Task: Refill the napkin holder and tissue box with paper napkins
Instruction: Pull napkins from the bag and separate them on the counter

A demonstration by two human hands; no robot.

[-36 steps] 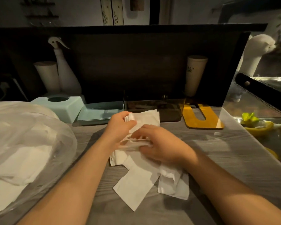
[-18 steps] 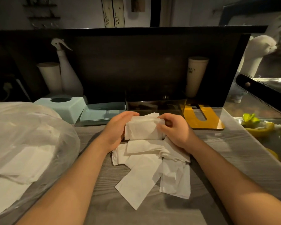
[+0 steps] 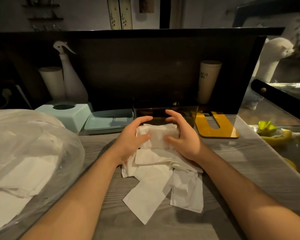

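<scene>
A small stack of folded white napkins (image 3: 158,135) sits on top of a loose pile of napkins (image 3: 151,187) on the grey wooden counter (image 3: 241,161). My left hand (image 3: 132,137) cups the stack's left side and my right hand (image 3: 184,135) its right side. Both thumbs lie on the near face and the fingers curve over the far edge. Just behind the stack stands the dark see-through napkin holder (image 3: 164,112), with its amber U-shaped plate (image 3: 216,128) lying flat to the right. The pale blue tissue box (image 3: 68,113) and its separate base (image 3: 109,120) lie at the back left.
A clear plastic bag of napkins (image 3: 24,153) fills the left side. A white spray bottle (image 3: 71,80) and a paper cup (image 3: 209,80) stand against the dark back panel. Lemon peels (image 3: 275,137) lie on a metal surface at the right.
Both hands gathered napkins out of the pile into a squared stack and moved it away from me toward the holder. My fingers have spread a little wider around it.
</scene>
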